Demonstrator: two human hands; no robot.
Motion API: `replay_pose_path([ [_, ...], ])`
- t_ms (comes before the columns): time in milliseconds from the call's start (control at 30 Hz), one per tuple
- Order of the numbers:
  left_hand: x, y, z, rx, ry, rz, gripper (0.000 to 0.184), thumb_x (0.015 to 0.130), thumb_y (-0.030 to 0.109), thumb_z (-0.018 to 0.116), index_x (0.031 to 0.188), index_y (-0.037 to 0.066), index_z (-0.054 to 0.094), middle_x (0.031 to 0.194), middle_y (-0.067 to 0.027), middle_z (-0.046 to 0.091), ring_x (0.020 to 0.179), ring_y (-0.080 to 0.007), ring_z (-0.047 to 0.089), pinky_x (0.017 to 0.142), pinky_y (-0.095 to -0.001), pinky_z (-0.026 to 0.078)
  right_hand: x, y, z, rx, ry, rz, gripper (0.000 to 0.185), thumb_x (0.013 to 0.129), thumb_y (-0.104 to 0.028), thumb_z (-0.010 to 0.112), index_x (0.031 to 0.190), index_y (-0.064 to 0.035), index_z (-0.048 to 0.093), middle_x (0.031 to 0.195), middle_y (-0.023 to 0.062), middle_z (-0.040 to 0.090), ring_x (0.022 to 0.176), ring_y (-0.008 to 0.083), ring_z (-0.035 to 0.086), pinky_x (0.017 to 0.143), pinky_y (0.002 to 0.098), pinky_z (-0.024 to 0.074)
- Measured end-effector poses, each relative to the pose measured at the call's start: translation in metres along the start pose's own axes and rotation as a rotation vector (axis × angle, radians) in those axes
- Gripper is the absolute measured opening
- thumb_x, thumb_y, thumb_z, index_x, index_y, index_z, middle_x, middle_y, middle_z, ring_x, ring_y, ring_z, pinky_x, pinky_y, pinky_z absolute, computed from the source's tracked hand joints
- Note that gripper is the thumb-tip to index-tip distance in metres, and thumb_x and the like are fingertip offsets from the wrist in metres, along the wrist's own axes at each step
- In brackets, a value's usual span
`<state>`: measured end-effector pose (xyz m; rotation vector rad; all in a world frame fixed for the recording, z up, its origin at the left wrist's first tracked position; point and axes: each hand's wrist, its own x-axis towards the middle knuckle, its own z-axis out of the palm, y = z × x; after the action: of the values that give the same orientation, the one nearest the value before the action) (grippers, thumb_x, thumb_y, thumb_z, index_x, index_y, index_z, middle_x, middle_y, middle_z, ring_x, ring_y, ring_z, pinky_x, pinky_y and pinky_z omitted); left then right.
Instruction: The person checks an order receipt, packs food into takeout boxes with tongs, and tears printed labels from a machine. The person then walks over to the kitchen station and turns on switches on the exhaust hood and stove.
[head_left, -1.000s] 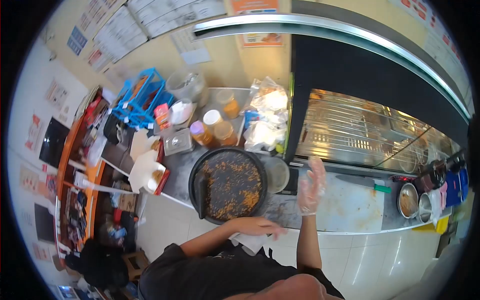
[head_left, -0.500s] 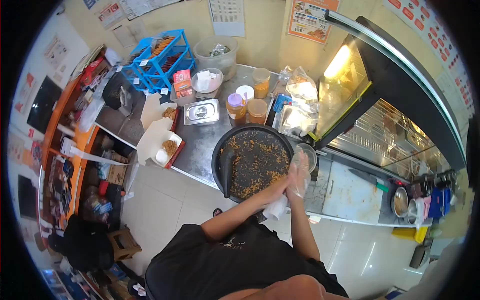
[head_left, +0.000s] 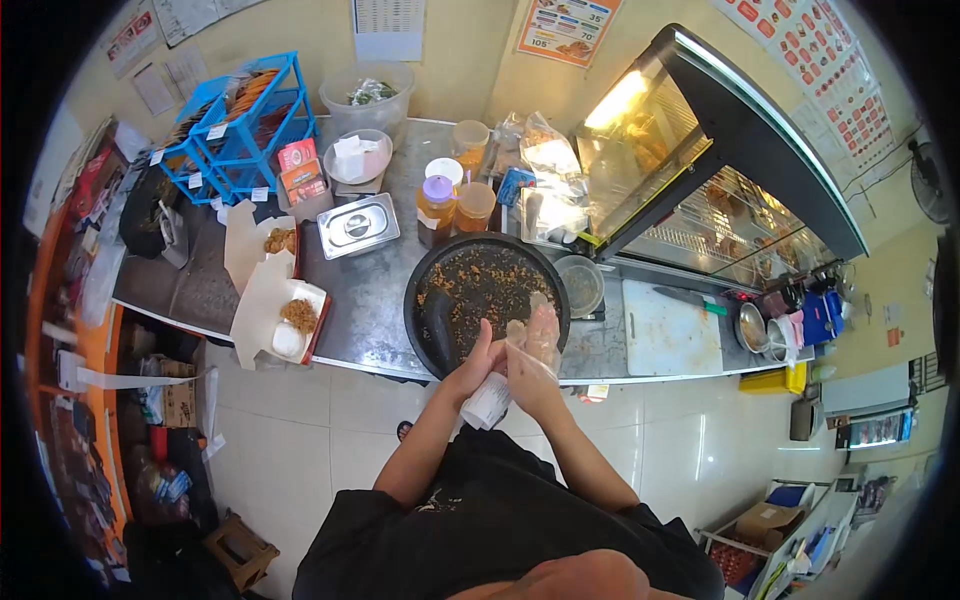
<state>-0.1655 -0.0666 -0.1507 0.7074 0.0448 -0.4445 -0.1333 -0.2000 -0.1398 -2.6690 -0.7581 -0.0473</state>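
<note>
Over the near edge of a large black stone mortar (head_left: pixel 414 318), my two hands are close together. My right hand (head_left: pixel 536 352) wears a clear plastic glove, its fingers stretched out toward the bowl. My left hand (head_left: pixel 478 366) is bare, with the thumb raised, next to the gloved palm. A curled white paper (head_left: pixel 487 402) with faint print is held in my left hand and hangs below it. A dark pestle (head_left: pixel 437 325) leans inside the mortar on the left, among scattered brown crumbs (head_left: pixel 490 275).
Two open food boxes (head_left: pixel 262 330) with fried pieces and rice stand left, near a lidded metal pan (head_left: pixel 358 226). Behind the mortar are sauce jars (head_left: pixel 435 215). A round clear container (head_left: pixel 580 284), a white cutting board (head_left: pixel 672 328) with a knife, and a lit display case (head_left: pixel 700 170) are right.
My hands have moved left and nearer my body, and turned so the left thumb and the printed paper show. The camera view has swung to the right.
</note>
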Motion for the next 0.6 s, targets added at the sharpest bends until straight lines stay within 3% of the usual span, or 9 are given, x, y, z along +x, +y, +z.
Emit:
replay_pose_path([
  [167, -0.013, 0.006, -0.001, 0.051, -0.155, 0.036, 0.106, 0.087, 0.083, 0.008, 0.148, 0.003, 0.039, 0.138, -0.0081, 0.055, 0.122, -0.0217, 0.056, 0.104, -0.0339, 0.040, -0.013, -0.048, -0.094, 0.448, -0.441, 0.232, 0.040, 0.099, -0.019, 0.053, 0.135, -0.0022, 0.052, 0.136, 0.0305, 0.051, 0.116, 0.0444, 0.056, 0.092, 0.0433, 0.0482],
  [200, -0.012, 0.009, -0.001, 0.083, -0.200, 0.064, 0.105, 0.088, 0.083, 0.008, 0.149, 0.003, 0.037, 0.140, -0.0082, 0.055, 0.122, -0.0224, 0.056, 0.104, -0.0339, 0.040, -0.015, -0.053, -0.099, 0.430, -0.343, 0.186, 0.039, 0.098, -0.017, 0.054, 0.134, -0.0021, 0.054, 0.137, 0.0291, 0.051, 0.117, 0.0444, 0.056, 0.092, 0.0439, 0.0485],
  [267, -0.001, 0.014, 0.000, 0.060, -0.087, 0.123, 0.105, 0.089, 0.083, 0.009, 0.151, 0.002, 0.031, 0.144, -0.0101, 0.050, 0.122, -0.0246, 0.057, 0.105, -0.0352, 0.040, -0.021, -0.057, -0.100, 0.413, -0.173, 0.071, 0.037, 0.096, -0.013, 0.056, 0.131, -0.0019, 0.057, 0.138, 0.0263, 0.052, 0.118, 0.0442, 0.056, 0.093, 0.0451, 0.0490],
  [333, 0.014, 0.018, -0.014, -0.018, 0.013, 0.159, 0.101, 0.091, 0.081, 0.012, 0.155, 0.003, 0.021, 0.151, -0.0134, 0.041, 0.122, -0.0281, 0.057, 0.107, -0.0371, 0.039, -0.025, -0.064, -0.101, 0.402, -0.156, -0.034, 0.037, 0.095, -0.011, 0.059, 0.130, -0.0006, 0.057, 0.132, 0.0264, 0.056, 0.121, 0.0419, 0.055, 0.097, 0.0425, 0.0468],
  [400, 0.033, 0.018, -0.038, -0.088, 0.116, 0.195, 0.094, 0.095, 0.076, 0.019, 0.157, 0.006, 0.019, 0.154, -0.0145, 0.037, 0.114, -0.0302, 0.063, 0.099, -0.0365, 0.046, -0.014, -0.051, -0.092, 0.457, -0.147, -0.060, 0.037, 0.094, -0.011, 0.061, 0.128, 0.0003, 0.057, 0.127, 0.0260, 0.060, 0.120, 0.0399, 0.057, 0.099, 0.0409, 0.0458],
  [467, 0.070, 0.005, -0.067, 0.036, 0.355, 0.196, 0.083, 0.097, 0.070, 0.029, 0.150, 0.006, 0.033, 0.143, -0.0144, 0.048, 0.101, -0.0279, 0.067, 0.087, -0.0355, 0.050, 0.010, -0.010, -0.052, 0.577, -0.167, -0.002, 0.035, 0.094, -0.013, 0.062, 0.126, 0.0008, 0.059, 0.122, 0.0253, 0.062, 0.116, 0.0382, 0.059, 0.098, 0.0405, 0.0459],
  [500, 0.085, 0.002, -0.080, 0.103, 0.470, 0.184, 0.078, 0.099, 0.067, 0.034, 0.147, 0.006, 0.039, 0.138, -0.0143, 0.054, 0.094, -0.0267, 0.069, 0.082, -0.0350, 0.053, 0.024, 0.023, -0.021, 0.556, -0.175, -0.003, 0.036, 0.099, -0.021, 0.058, 0.130, -0.0026, 0.058, 0.125, 0.0178, 0.062, 0.106, 0.0221, 0.063, 0.087, 0.0298, 0.0506],
  [600, 0.108, 0.011, -0.110, 0.721, 0.590, 0.063, 0.061, 0.100, 0.057, 0.045, 0.130, 0.004, 0.050, 0.123, -0.0151, 0.059, 0.075, -0.0217, 0.068, 0.070, -0.0353, 0.053, 0.059, 0.050, 0.005, 0.446, -0.388, 0.227, 0.037, 0.101, -0.031, 0.055, 0.126, -0.0031, 0.060, 0.112, 0.0130, 0.068, 0.098, 0.0205, 0.065, 0.081, 0.0281, 0.0517],
])
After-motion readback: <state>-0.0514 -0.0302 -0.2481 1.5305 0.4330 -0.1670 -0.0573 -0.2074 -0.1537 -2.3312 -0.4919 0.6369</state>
